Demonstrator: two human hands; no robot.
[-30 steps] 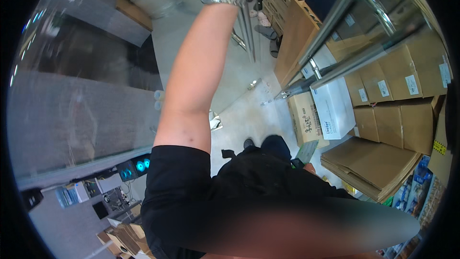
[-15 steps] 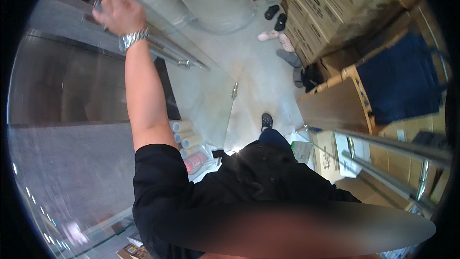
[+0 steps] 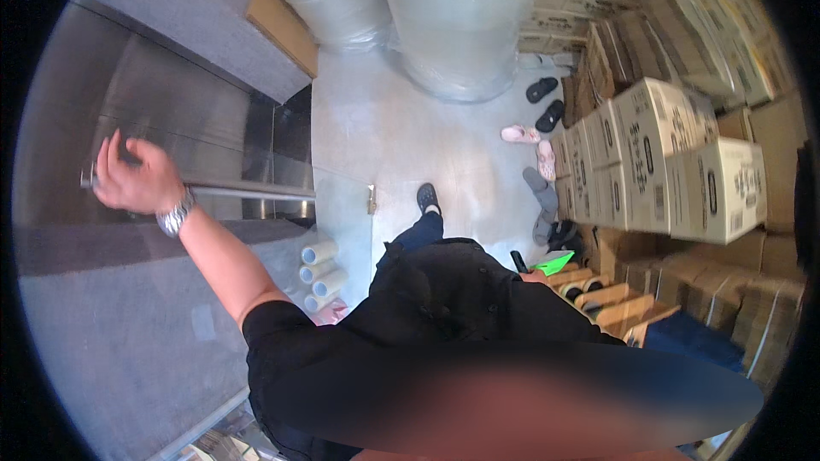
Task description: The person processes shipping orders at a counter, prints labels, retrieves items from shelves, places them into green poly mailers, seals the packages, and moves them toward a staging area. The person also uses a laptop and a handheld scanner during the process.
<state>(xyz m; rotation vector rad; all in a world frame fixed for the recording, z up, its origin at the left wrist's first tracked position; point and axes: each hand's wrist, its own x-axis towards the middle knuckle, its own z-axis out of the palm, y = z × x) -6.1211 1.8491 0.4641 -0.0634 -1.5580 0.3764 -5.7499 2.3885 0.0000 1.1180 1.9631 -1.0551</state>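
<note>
The head view shows the left hand [image 3: 128,177] wrapped around the long metal door bar [image 3: 248,191], likely to move the door, while the right hand [image 3: 536,274], well apart from that bar, holds a green thing [image 3: 553,261], grip unclear.

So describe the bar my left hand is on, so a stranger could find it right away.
Start at the big steel door on the left. Across its middle runs a thin horizontal metal bar; the left hand rests on its far end. It is the only rail there, above the tape rolls.
</note>
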